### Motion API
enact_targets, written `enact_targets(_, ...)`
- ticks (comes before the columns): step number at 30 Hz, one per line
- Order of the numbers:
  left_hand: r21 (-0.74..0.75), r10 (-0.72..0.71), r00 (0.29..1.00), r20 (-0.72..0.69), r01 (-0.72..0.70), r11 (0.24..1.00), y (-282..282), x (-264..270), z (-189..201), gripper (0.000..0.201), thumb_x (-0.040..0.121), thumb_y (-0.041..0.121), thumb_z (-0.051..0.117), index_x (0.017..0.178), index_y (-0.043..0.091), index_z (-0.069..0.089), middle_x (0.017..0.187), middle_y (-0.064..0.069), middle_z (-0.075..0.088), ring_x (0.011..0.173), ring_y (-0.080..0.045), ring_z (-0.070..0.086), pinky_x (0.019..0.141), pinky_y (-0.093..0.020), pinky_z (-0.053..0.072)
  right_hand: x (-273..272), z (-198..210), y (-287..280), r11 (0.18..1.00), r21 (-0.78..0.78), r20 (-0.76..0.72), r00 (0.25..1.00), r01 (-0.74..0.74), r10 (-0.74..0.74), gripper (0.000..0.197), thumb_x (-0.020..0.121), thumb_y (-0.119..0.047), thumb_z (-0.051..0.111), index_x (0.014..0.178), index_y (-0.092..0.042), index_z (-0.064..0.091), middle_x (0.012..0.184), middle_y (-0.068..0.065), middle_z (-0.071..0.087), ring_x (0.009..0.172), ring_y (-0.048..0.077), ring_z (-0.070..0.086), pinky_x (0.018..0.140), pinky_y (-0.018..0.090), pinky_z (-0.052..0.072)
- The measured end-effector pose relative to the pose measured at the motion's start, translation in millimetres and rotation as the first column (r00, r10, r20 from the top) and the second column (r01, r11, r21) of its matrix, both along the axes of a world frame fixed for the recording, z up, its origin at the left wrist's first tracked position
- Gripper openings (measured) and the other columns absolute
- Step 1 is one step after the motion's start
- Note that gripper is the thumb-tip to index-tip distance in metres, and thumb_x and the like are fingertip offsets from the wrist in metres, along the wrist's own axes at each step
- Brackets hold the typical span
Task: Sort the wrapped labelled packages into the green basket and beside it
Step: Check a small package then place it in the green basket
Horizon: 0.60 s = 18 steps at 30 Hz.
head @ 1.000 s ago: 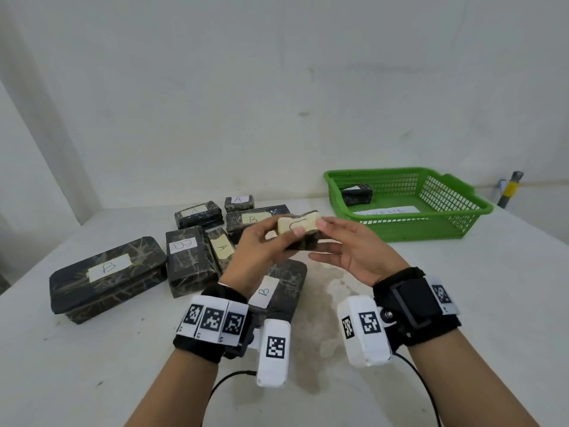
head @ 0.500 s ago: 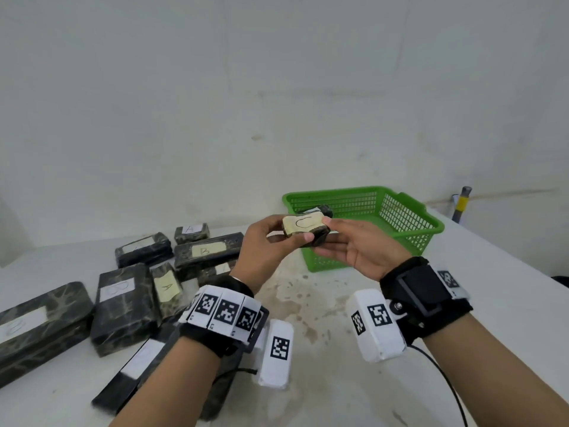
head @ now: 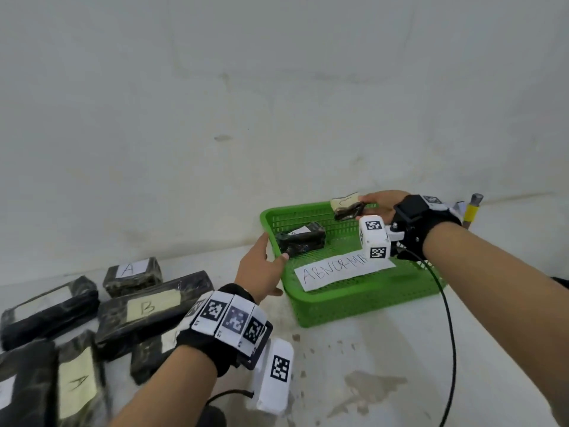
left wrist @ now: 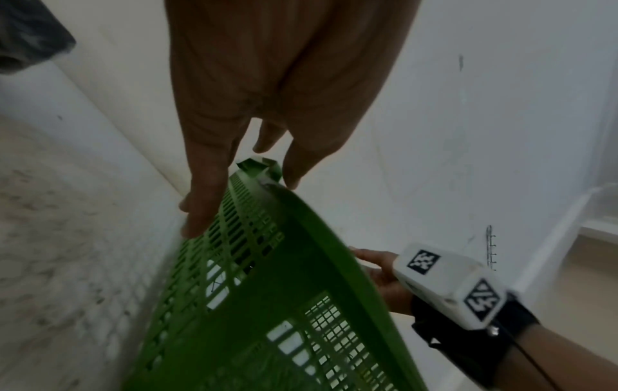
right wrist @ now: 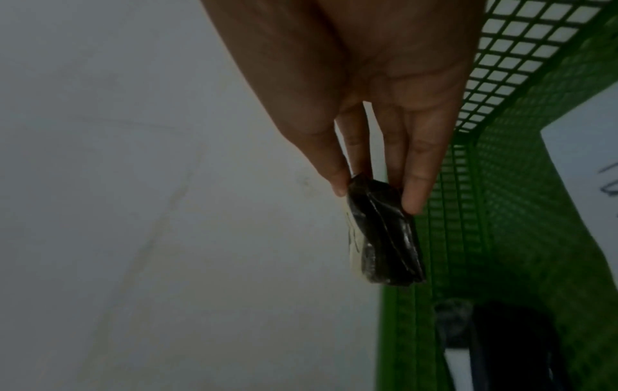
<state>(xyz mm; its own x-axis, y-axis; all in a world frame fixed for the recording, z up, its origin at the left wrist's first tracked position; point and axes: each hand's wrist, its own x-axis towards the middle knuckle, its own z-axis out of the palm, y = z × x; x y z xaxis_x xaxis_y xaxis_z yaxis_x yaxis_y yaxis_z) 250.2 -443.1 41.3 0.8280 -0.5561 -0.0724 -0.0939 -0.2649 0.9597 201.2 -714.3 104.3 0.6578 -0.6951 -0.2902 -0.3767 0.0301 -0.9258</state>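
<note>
Black crinkled wrap covers the small package (head: 348, 208) that the right hand (head: 380, 201) pinches between thumb and fingertips (right wrist: 413, 197), holding it in the air over the far side of the green basket (head: 354, 298). A pale label sits on its upper face with a handwritten mark that may be a C; it is too faint to read for sure. From the right wrist view the package hangs by one end, creased and glossy, its label seen only edge-on.

The left hand (head: 261, 272) is spread with relaxed fingers (left wrist: 200, 190) straddling the basket's left rim, thumb over the edge, gripping nothing.

Inside the basket lies another dark package (head: 301, 241), its white label partly turned away, and a paper sheet (head: 335, 271) reading "ABNORMA", the end hidden by the wrist device.

On the white table (head: 385, 359) to the left sit more dark packages marked A (head: 132, 272) and B (head: 154, 306); several are cut off by the frame or behind the left wrist.
</note>
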Motion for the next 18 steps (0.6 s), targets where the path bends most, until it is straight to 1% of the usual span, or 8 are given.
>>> enact_targets(2,-0.008,-0.024,1.000,-0.009,0.024,1.000,-1.5,6.7,-5.4,0.064,0.099,0.019,0.055,0.154,0.032,0.025,0.123,-0.025,0.060,0.101,-0.038,0.066,0.073,-0.052,0.061,11.9,-12.9,-11.0,0.997,-0.077,-0.092,0.995,0.017,-0.024,0.033,0.099,-0.016,0.057,0.127,0.002,0.054,0.097,0.015,0.067,0.051,0.015,0.065,0.045,0.027,0.052)
enact_targets(4,-0.013,-0.042,0.999,0.014,0.042,0.999,-1.2,9.6,-10.1,0.064,0.100,0.017,0.054,0.155,0.031,0.024,0.112,-0.024,0.064,0.098,-0.036,0.068,0.069,-0.045,0.062,19.0,-17.4,-5.6,0.990,-0.138,-0.175,0.985,-0.027,0.003,0.027,0.100,-0.017,0.056,0.121,-0.001,0.049,0.074,0.009,0.063,0.041,0.015,0.060,0.028,0.016,0.038)
enact_targets(6,-0.018,-0.054,0.998,0.036,0.054,0.998,0.8,8.0,-13.7,0.065,0.100,0.018,0.053,0.155,0.032,0.022,0.110,-0.025,0.065,0.096,-0.034,0.069,0.062,-0.037,0.062,24.5,-27.8,-8.0,0.977,-0.191,-0.259,0.965,-0.098,0.046,0.027,0.101,-0.018,0.054,0.122,-0.002,0.048,0.081,0.007,0.059,0.048,0.016,0.056,0.026,0.014,0.032)
enact_targets(9,-0.029,-0.054,0.997,0.050,0.056,0.998,2.2,5.9,-15.1,0.064,0.100,0.018,0.053,0.154,0.034,0.022,0.108,-0.024,0.066,0.095,-0.032,0.069,0.060,-0.034,0.062,29.7,-40.4,-16.3,0.968,-0.222,-0.267,0.962,-0.118,0.056,0.032,0.100,-0.016,0.055,0.125,0.004,0.056,0.080,0.006,0.056,0.049,0.017,0.062,0.037,0.019,0.045)
enact_targets(10,-0.034,-0.052,0.998,0.046,0.054,0.998,1.9,5.9,-16.0,0.063,0.100,0.018,0.053,0.153,0.035,0.023,0.107,-0.023,0.067,0.094,-0.031,0.069,0.061,-0.035,0.062,28.7,-42.5,-17.2,0.960,-0.249,-0.320,0.947,-0.128,0.043,0.023,0.099,-0.018,0.057,0.109,0.002,0.062,0.072,0.006,0.057,0.043,0.017,0.061,0.036,0.020,0.043)
enact_targets(12,-0.053,-0.048,0.998,0.041,0.050,0.997,2.3,5.7,-15.6,0.063,0.100,0.017,0.053,0.153,0.036,0.024,0.107,-0.021,0.067,0.094,-0.030,0.070,0.063,-0.038,0.062,24.5,-42.7,-20.8,0.956,-0.264,-0.387,0.922,-0.125,0.014,0.026,0.099,-0.020,0.059,0.078,-0.004,0.055,0.058,0.006,0.056,0.027,0.011,0.051,0.026,0.015,0.032)
enact_targets(15,-0.060,-0.043,0.998,0.035,0.045,0.997,2.2,4.3,-15.3,0.066,0.100,0.018,0.053,0.153,0.040,0.020,0.108,-0.021,0.068,0.095,-0.030,0.070,0.064,-0.041,0.062,21.3,-40.7,-23.8,0.945,-0.279,-0.437,0.899,-0.172,0.035,0.021,0.096,-0.021,0.062,0.088,-0.002,0.057,0.068,0.006,0.052,0.040,0.018,0.055,0.029,0.017,0.034)
enact_targets(18,-0.066,-0.039,0.999,0.021,0.040,0.997,2.4,4.4,-15.1,0.065,0.100,0.017,0.053,0.152,0.040,0.022,0.107,-0.020,0.069,0.094,-0.030,0.071,0.067,-0.044,0.062,25.8,-48.8,-28.6,0.966,-0.215,-0.396,0.917,-0.146,0.050,0.024,0.097,-0.014,0.061,0.076,-0.003,0.055,0.056,0.004,0.056,0.026,0.012,0.048,0.028,0.014,0.033)
